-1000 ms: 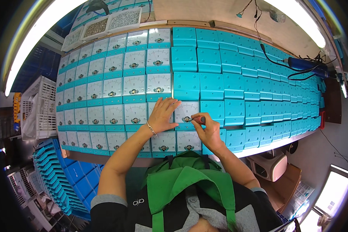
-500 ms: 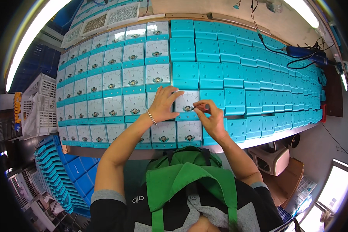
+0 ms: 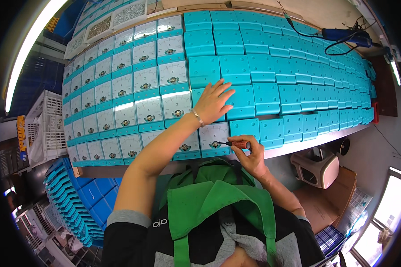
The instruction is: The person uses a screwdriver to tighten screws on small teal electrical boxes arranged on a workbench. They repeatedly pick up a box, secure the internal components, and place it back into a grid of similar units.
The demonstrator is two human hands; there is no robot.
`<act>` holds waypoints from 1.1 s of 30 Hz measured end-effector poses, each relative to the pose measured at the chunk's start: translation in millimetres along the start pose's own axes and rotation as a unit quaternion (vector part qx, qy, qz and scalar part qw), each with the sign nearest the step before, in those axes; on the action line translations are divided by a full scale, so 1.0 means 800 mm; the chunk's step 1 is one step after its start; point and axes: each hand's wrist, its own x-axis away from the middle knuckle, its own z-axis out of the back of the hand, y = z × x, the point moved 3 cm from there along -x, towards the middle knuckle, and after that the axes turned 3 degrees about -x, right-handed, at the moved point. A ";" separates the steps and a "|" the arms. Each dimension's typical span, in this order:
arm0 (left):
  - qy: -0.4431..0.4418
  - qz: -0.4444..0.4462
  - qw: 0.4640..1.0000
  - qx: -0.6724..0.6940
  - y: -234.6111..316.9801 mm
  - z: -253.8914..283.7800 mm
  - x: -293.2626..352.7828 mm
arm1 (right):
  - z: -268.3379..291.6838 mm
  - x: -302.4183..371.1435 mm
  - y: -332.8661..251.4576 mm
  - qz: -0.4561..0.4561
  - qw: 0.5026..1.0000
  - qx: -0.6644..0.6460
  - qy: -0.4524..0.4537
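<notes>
My left hand (image 3: pixel 213 103) is open, its fingers spread and lying on a turquoise cover (image 3: pixel 200 95) in the second row from the front. A screwdriver with a red handle (image 3: pixel 241 144) is held in my right hand (image 3: pixel 253 156), fingers closed round it. Its dark shaft points left, with the tip at the lower part of a white-faced panel meter (image 3: pixel 214 131) in the front row. Whether the tip touches the meter is too small to tell. To the right of that meter sits another turquoise cover (image 3: pixel 244 127).
More white-faced meters (image 3: pixel 148 108) fill the table's left half, turquoise covers (image 3: pixel 289 98) its right. Trays of small metal parts (image 3: pixel 129 14) stand at the far left. A blue corded tool (image 3: pixel 346 37) lies at the far right; a beige stool (image 3: pixel 315 170) stands below the table edge.
My left hand has moved onto a turquoise cover, where a meter face showed before. My right hand has brought the screwdriver from that meter to the front-row one. The view has shifted slightly.
</notes>
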 end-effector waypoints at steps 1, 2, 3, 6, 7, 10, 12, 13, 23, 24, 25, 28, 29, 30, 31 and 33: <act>-0.022 0.003 0.999 0.041 0.003 0.012 0.017 | -0.002 0.007 0.003 -0.001 1.000 0.003 -0.006; -0.043 0.007 0.996 0.080 0.004 0.025 0.038 | -0.004 0.011 0.005 0.002 1.000 0.005 -0.014; -0.058 0.017 0.995 0.075 0.007 0.033 0.067 | -0.006 0.014 0.005 0.004 1.000 0.010 -0.022; -0.115 0.046 0.992 0.016 0.030 0.043 0.135 | -0.009 0.020 0.012 -0.016 0.999 0.022 -0.042; -0.135 0.056 0.989 -0.012 0.034 0.044 0.146 | -0.010 0.021 0.015 -0.027 0.998 0.032 -0.056; -0.117 0.075 0.990 0.000 0.030 0.031 0.155 | -0.012 0.020 0.020 -0.014 1.000 0.009 -0.008; -0.109 0.076 0.991 0.009 0.028 0.028 0.155 | -0.014 0.016 0.024 -0.006 1.000 -0.004 0.001; -0.106 0.072 0.992 0.011 0.027 0.027 0.156 | -0.015 0.012 0.024 -0.002 1.000 -0.011 0.007; -0.074 0.068 0.994 0.031 0.026 0.028 0.157 | -0.030 0.016 0.007 0.169 0.967 0.189 0.004; -0.073 0.067 0.995 0.032 0.025 0.028 0.158 | -0.035 0.019 0.002 0.175 0.965 0.194 0.012; -0.072 0.067 0.995 0.033 0.024 0.028 0.159 | -0.038 0.020 -0.001 0.180 0.963 0.198 0.020; -0.068 0.064 0.995 0.034 0.023 0.026 0.161 | -0.047 0.022 -0.003 0.153 0.971 0.182 0.021; -0.066 0.064 0.995 0.034 0.022 0.025 0.161 | -0.048 0.022 -0.006 0.131 0.976 0.175 0.024; -0.063 0.060 0.996 0.033 0.022 0.025 0.161 | -0.049 0.020 -0.010 0.116 0.979 0.168 -0.003; -0.060 0.057 0.996 0.031 0.021 0.024 0.161 | -0.049 0.017 -0.016 0.101 0.981 0.160 -0.029; -0.053 0.053 0.997 0.026 0.020 0.023 0.162 | -0.050 0.011 -0.027 0.092 0.982 0.140 -0.089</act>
